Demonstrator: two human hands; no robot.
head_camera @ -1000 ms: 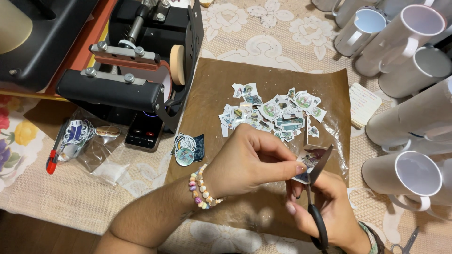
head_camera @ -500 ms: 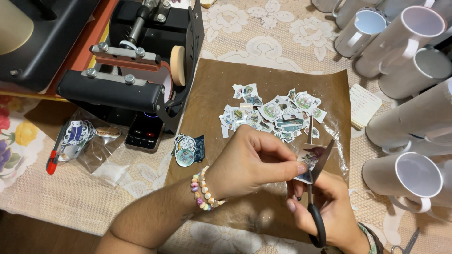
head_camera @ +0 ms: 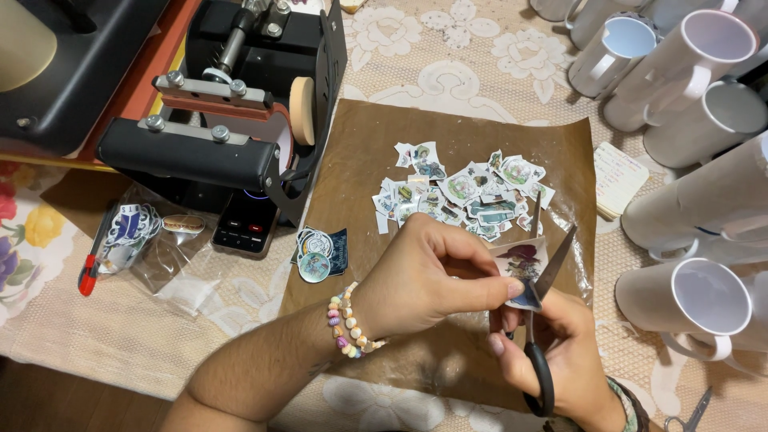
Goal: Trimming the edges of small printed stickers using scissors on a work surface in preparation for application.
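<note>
Surface: lace tablecloth (head_camera: pixel 448 48), brown paper sheet (head_camera: pixel 376 152) laid on top.
Left hand (head_camera: pixel 424 280): fingers pinched together on a small printed picture cutout (head_camera: pixel 520 268), held above the sheet's right part.
Right hand (head_camera: pixel 560 360): fingers through black handles of scissors (head_camera: pixel 540 320), closed round them; blades parted, at the cutout's edge.
Wrist: bead bracelet (head_camera: pixel 348 324) on left.
Sheet: pile of paper cutouts (head_camera: pixel 460 192) near the far edge.
Left side: black press machine (head_camera: pixel 232 120), plastic bag (head_camera: pixel 136 240).
Right side: white mugs (head_camera: pixel 696 72) clustered.
</note>
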